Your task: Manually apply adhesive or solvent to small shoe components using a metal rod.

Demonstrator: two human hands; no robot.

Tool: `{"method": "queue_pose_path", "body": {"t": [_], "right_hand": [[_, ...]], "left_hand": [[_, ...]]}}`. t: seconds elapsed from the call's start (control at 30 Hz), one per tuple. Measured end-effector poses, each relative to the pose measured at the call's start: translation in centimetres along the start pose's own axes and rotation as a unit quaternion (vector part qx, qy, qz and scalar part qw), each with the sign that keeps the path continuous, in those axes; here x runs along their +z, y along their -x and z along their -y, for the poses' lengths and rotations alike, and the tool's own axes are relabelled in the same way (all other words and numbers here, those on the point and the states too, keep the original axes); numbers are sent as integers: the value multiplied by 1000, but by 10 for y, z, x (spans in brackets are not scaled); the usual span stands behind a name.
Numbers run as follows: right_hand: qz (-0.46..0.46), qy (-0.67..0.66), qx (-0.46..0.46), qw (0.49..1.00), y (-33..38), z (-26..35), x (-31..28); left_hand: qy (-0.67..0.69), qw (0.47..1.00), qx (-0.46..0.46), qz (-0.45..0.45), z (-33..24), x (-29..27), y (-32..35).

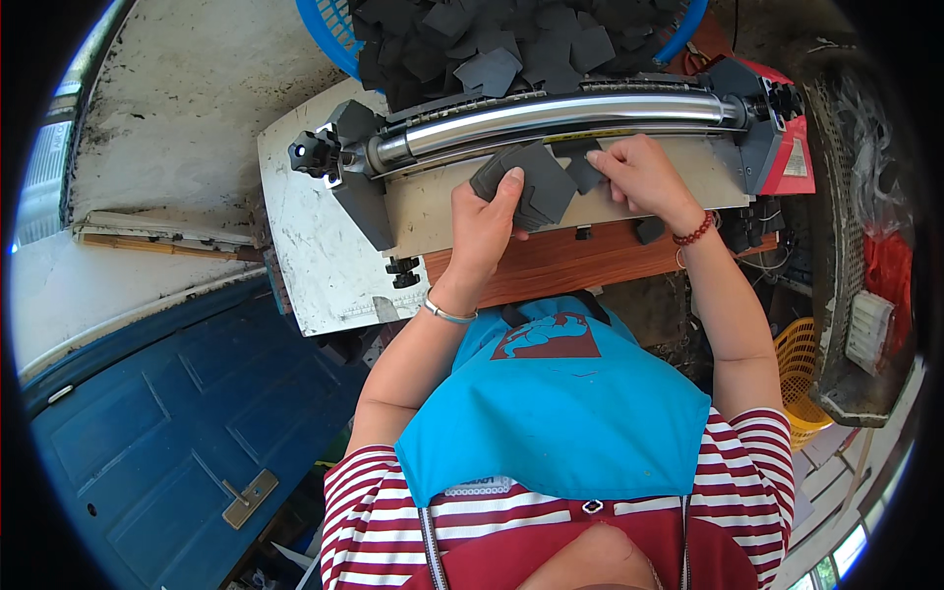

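Note:
My left hand (484, 221) is closed round a fanned stack of dark grey square pieces (539, 187), with the thumb on top. To its right, my right hand (637, 174) pinches a single dark grey piece (582, 169) between thumb and fingers. That piece lies at the front of a machine with a long shiny metal roller (560, 115); its far edge is close to the roller's slot, and I cannot tell whether it is inside. Both hands are over the machine's pale feed plate (423, 211).
Behind the roller, a blue basket (329, 34) is heaped with dark pieces (492, 69). A black knob (313, 152) sticks out at the machine's left; a red end housing (787, 157) stands at its right. A yellow basket (801, 379) sits at the lower right, a blue door (157, 413) at the left.

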State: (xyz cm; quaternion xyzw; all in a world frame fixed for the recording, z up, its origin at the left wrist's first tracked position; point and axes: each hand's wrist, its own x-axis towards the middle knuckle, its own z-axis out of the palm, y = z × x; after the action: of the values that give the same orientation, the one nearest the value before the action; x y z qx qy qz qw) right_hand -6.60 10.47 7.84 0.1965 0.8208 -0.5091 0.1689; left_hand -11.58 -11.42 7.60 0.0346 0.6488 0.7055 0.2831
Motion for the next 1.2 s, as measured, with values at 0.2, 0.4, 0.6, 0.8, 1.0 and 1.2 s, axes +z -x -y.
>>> {"method": "queue_pose_path", "body": {"t": [0.2, 0.4, 0.6, 0.8, 1.0, 1.2], "right_hand": [[35, -86, -75, 993, 10, 9, 17], [78, -77, -11, 994, 0, -10, -3], [-35, -40, -70, 996, -1, 6, 9], [33, -91, -117, 988, 9, 6, 17], [60, -85, -64, 993, 6, -2, -3], [-11, 1, -6, 1000, 0, 10, 4]], "left_hand": [[-6, 1000, 2, -2, 3, 5, -3], [88, 996, -35, 2, 2, -1, -2], [-5, 1000, -10, -11, 2, 9, -5], [35, 999, -13, -3, -1, 8, -7], [55, 998, -23, 6, 2, -3, -4], [-45, 998, 26, -19, 6, -4, -8]]}}
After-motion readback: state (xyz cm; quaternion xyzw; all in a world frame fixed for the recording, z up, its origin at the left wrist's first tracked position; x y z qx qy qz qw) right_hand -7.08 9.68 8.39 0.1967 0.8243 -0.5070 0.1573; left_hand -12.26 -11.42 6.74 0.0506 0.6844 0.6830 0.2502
